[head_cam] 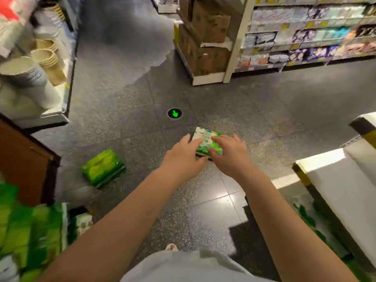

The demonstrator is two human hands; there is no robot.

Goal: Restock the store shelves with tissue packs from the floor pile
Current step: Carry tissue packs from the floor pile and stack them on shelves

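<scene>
A dark speckled store floor (213,94) runs between shelving units, with a round green arrow marker (174,113) set into it. Far right, long shelves (309,33) hold rows of pale and purple packs, too blurred to read. Beside them, stacked cardboard boxes (205,43) fill the end of the unit. At left, a low shelf carries stacked round containers (30,72), smeared by motion.

Both arms reach forward and down to a green-and-white tissue pack (205,142) lying on the floor just below the arrow marker. The left hand (184,159) has its fingers spread and lightly bent over the pack's near-left end, thumb underneath at the near edge. The right hand (228,153) lies across the pack's right side, fingers bent over the top. The hands cover much of the pack, and whether it has left the floor cannot be told.

A second green tissue pack (102,167) lies on the floor to the left, well apart. At lower left a blurred mass of green packs (30,231) is cut off by the frame edge. A white shelf unit (335,180) stands at right, with green packaging half hidden beneath it.
</scene>
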